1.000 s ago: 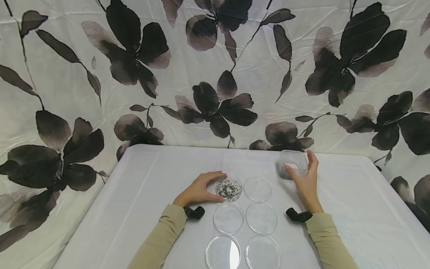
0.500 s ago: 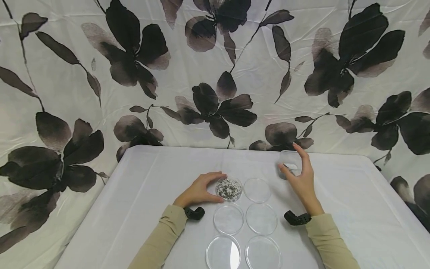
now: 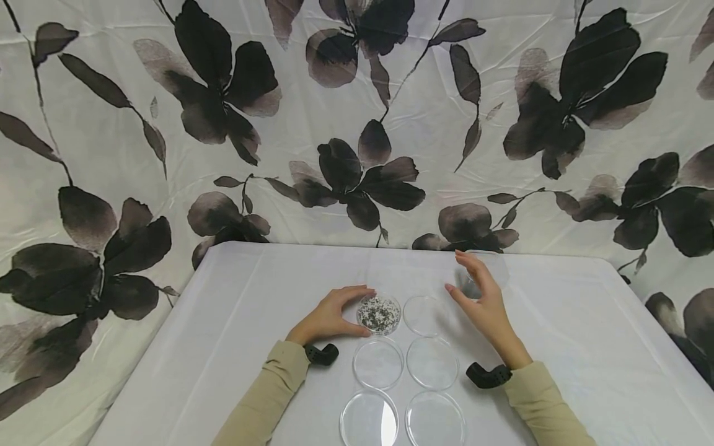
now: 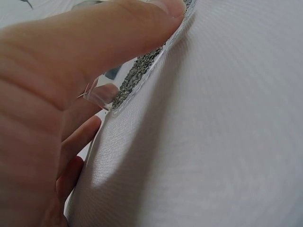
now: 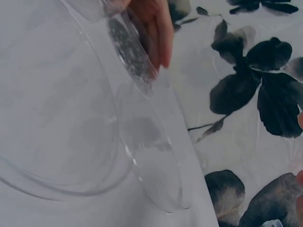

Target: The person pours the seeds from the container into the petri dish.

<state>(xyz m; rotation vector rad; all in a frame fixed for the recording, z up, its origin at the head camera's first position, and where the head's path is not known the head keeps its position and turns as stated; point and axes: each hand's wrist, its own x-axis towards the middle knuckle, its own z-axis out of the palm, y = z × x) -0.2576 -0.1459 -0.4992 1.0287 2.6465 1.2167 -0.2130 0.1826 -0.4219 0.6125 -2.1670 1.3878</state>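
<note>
My left hand (image 3: 331,316) holds a round clear petri dish (image 3: 379,314) by its sides, thumb at the near edge and fingers at the far edge. Dark grey-green and white bits lie in the dish; the left wrist view shows a layer of small dark grains (image 4: 142,68) behind the thumb. My right hand (image 3: 488,313) is right of the dishes, fingers and thumb spread, holding nothing. Behind it stands a clear plastic container (image 3: 470,286) with something dark in it, partly hidden by the fingers.
Beside the filled dish is a clear petri dish (image 3: 425,316) with nothing visible inside. Several more clear dishes (image 3: 378,364) stand in two columns toward the near side. A white cloth covers the table (image 3: 234,310); a floral curtain (image 3: 357,93) hangs behind its far edge.
My right hand has let go of the clear container near the far edge and moved left, toward the dishes. The left hand and its petri dish have stayed put.
</note>
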